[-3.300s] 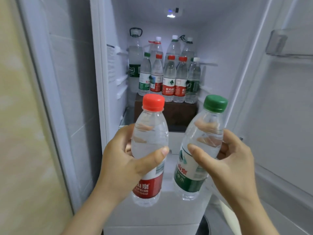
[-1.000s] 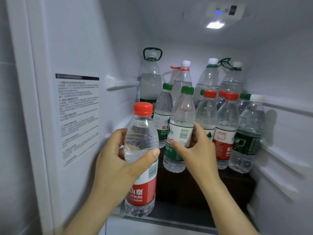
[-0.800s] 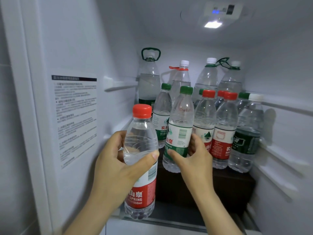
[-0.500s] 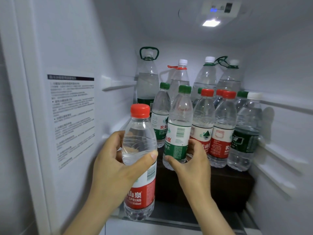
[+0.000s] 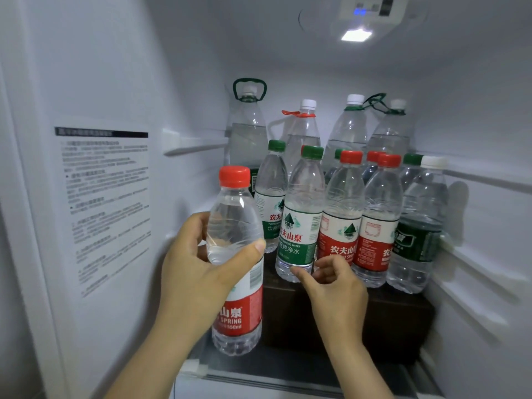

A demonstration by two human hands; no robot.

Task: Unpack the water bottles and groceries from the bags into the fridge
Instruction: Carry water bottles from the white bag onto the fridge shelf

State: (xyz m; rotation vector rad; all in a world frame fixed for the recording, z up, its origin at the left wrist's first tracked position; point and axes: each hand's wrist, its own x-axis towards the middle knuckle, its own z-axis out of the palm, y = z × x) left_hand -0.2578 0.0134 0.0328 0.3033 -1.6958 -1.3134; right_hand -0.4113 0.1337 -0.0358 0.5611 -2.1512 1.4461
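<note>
Well, your left hand (image 5: 198, 275) gripped the red-cap bottle (image 5: 234, 220) upright, in the air before the dark box (image 5: 345, 318); your right hand (image 5: 336, 289) hung loose and empty, thumb by the green-cap bottle (image 5: 302, 220) standing in the front row. Best was to set the red one gently at the row's left end. It looked clear, full, red-labelled.

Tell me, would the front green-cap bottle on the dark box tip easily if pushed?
Probably forward: the green-cap bottle is tall, narrow, standing at the box edge. It looks full, so a light nudge likely will not move it. Bottles beside it should block sideways tipping.
</note>
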